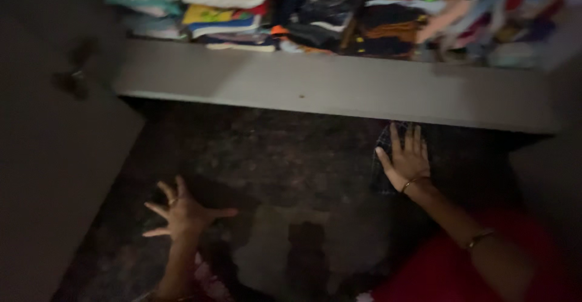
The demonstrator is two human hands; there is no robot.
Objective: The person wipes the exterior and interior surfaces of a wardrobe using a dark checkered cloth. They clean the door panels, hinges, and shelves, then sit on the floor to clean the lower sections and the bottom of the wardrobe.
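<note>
My left hand (182,212) hovers over the dark mottled floor (273,162) with fingers spread wide, holding nothing; a ring shows on one finger. My right hand (405,156) lies flat, fingers apart, on a dark checked piece of cloth (380,181) that sits on the floor just under the grey shelf edge (339,87). Bangles are on my right wrist and forearm. Part of the cloth is hidden under the hand and in shadow.
Above the shelf edge lie stacks of folded clothes (315,17) in many colours. A grey cupboard panel (48,175) stands at the left. A red garment (448,272) fills the lower right. The scene is dim.
</note>
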